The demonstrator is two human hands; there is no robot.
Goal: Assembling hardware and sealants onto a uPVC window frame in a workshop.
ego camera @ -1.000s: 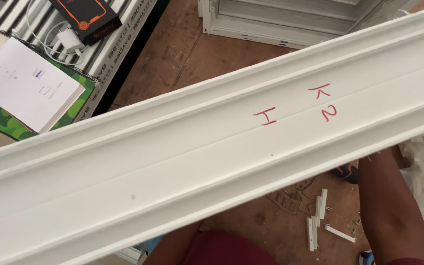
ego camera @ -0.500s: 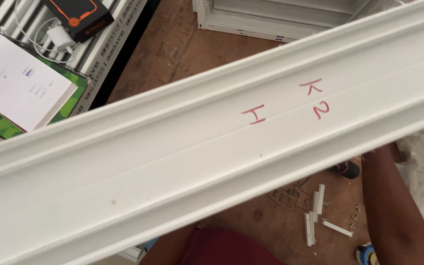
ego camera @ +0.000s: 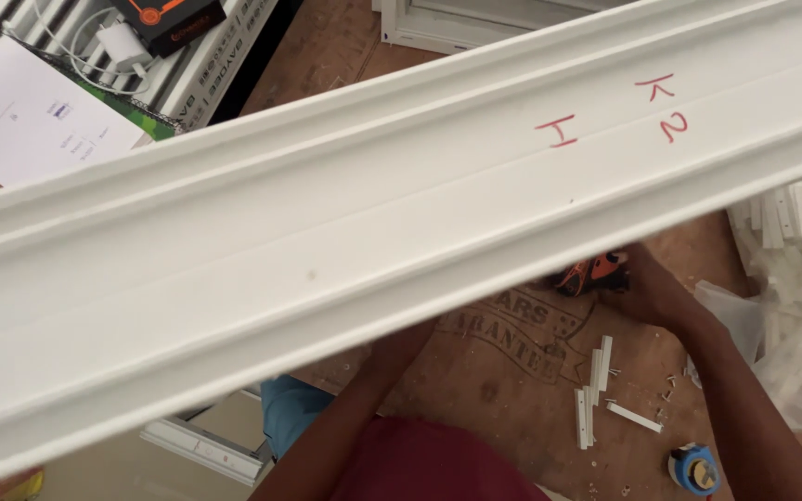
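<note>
A long white plastic profile [ego camera: 345, 250] with red marker letters runs slantwise across the whole view, low on the left and high on the right. My left forearm [ego camera: 364, 390] goes up under it, and the hand itself is hidden beneath the profile. My right hand [ego camera: 647, 288] lies just below the profile's lower edge on a brown wooden board [ego camera: 503, 371]. Its fingers are closed on the end of an orange and black tool [ego camera: 591, 274], which is partly covered by the profile.
Short white strips [ego camera: 596, 390] and small screws lie on the board by my right arm, with a blue roll [ego camera: 693, 468] near them. A clear bag of white pieces [ego camera: 800, 306] sits at right. Paper sheet [ego camera: 30, 130], white charger [ego camera: 122, 42] and a black box [ego camera: 164, 19] lie top left.
The view has shifted, so the profile sits higher in the picture. My right hand and the orange and black tool have come out from under its lower edge.
</note>
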